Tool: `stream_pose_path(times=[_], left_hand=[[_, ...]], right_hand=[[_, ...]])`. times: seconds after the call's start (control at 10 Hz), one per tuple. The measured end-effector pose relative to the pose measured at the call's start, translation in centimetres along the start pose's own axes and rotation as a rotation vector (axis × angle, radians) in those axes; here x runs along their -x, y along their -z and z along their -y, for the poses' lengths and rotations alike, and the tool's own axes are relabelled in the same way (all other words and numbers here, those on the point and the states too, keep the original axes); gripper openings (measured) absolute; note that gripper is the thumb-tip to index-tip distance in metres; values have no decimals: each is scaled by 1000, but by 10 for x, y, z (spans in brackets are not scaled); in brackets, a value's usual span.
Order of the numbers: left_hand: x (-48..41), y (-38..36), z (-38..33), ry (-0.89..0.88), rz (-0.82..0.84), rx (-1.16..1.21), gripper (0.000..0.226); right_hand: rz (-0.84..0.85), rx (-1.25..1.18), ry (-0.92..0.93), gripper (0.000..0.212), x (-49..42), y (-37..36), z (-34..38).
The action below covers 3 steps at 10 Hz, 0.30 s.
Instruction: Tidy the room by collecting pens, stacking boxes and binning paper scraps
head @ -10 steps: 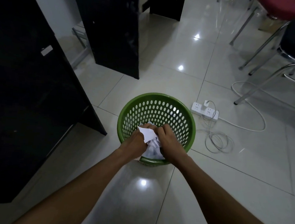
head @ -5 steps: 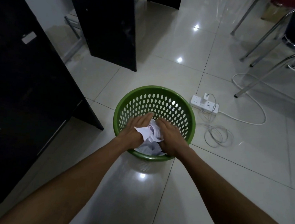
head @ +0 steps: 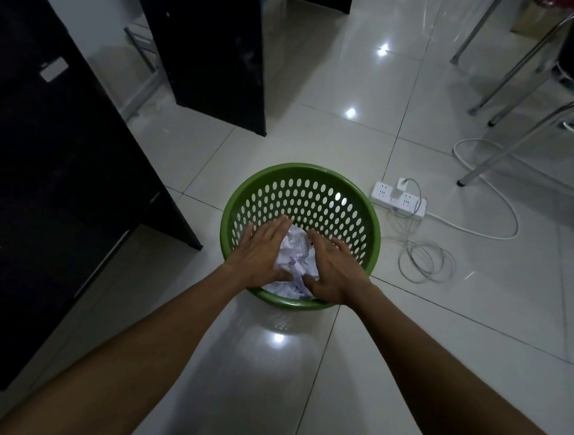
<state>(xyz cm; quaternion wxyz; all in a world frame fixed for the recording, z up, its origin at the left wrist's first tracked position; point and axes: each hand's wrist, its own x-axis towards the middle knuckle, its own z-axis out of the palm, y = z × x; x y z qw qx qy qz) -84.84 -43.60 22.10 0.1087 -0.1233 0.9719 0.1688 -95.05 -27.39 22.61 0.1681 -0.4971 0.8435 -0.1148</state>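
Observation:
A round green perforated bin (head: 304, 175) stands on the tiled floor in front of me. Crumpled white paper scraps (head: 296, 256) lie inside it, between my hands. My left hand (head: 262, 253) hovers over the bin's left half, palm down with fingers spread and straight. On the other side of the scraps my right hand (head: 334, 271) is flat and open too. Neither hand grips the paper. The lower part of the scraps is hidden behind the bin's near rim and my wrists.
A black desk (head: 42, 163) stands at the left, a black panel (head: 216, 50) behind the bin. A white power strip (head: 398, 198) with coiled white cables (head: 423, 259) lies right of the bin. Chrome chair legs (head: 525, 133) stand at the upper right.
Both hands were closed on the paper above the bin. They have spread open and flat, and the paper has dropped between them into the bin.

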Motion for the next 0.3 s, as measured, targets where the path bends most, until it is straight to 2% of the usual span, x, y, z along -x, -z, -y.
stream_pose_path(times=[0.1, 0.3], left_hand=[[1, -2, 0, -13, 25, -63, 105], [2, -14, 4, -5, 44, -70, 104]], right_hand=[[16, -27, -12, 79, -1, 4, 1], [25, -29, -56, 78, -8, 1, 0]])
